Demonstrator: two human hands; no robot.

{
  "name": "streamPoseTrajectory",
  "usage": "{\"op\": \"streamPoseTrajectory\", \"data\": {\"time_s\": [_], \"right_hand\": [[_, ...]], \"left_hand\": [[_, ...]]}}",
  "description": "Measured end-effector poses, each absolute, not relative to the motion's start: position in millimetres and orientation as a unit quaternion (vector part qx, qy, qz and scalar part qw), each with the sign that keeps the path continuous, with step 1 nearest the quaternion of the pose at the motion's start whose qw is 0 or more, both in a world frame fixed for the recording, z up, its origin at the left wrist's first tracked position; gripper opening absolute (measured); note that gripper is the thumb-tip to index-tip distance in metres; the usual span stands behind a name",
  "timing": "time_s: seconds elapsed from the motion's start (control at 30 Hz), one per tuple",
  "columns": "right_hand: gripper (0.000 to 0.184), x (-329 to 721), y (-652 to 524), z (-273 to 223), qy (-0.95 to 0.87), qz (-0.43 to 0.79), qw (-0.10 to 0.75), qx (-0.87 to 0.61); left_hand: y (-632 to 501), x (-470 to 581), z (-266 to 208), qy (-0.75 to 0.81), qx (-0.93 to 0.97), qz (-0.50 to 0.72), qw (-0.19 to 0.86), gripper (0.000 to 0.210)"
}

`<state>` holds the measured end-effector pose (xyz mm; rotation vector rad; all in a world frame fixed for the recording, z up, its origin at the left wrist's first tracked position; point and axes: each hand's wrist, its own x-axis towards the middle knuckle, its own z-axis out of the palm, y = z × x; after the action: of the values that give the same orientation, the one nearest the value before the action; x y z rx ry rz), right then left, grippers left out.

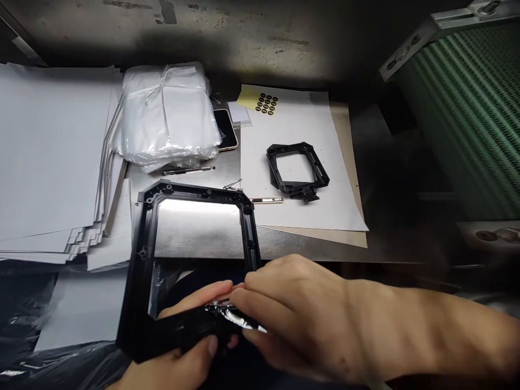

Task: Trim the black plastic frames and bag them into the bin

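My left hand [189,360] is closed on the lower edge of a black plastic frame [140,287], which is tilted up toward me over the near edge of the metal table. Its thumb lies on the near side, and other fingers reach behind. My right hand [292,314] is closed at the frame's lower right, its fingers wrapped round a small shiny silver tool [235,315]. The tool touches or nearly touches the frame's lower bar. Most of it is hidden by the fingers, so its kind cannot be made out.
Smaller black frames [320,168] lie stacked on white paper [341,206], below a yellow sticker sheet [247,98]. Plastic bags [170,119] tied in a bundle, a phone [226,130], a pen [189,170] and a paper stack [52,151] are left. Green ribbed machinery [475,108] stands right.
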<state>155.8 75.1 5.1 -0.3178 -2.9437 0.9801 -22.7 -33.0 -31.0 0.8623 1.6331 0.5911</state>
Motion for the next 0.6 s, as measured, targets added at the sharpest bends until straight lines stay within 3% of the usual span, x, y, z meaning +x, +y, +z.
{"op": "streamPoseTrajectory", "data": {"time_s": [0.2, 0.5, 0.6], "right_hand": [[0.015, 154.1, 81.9, 9.0, -0.929, 0.355, -0.033, -0.095], [0.010, 152.7, 78.2, 7.5, -0.943, 0.324, -0.043, -0.057], [0.014, 156.0, 82.1, 7.3, -0.899, 0.429, -0.012, -0.082]], "left_hand": [[-37.6, -24.9, -33.8, 0.698, 0.362, 0.247, 0.566, 0.036], [-14.4, -8.7, -14.8, 0.661, 0.345, 0.251, 0.617, 0.036], [-11.7, -7.8, -11.9, 0.635, 0.336, 0.252, 0.648, 0.036]]}}
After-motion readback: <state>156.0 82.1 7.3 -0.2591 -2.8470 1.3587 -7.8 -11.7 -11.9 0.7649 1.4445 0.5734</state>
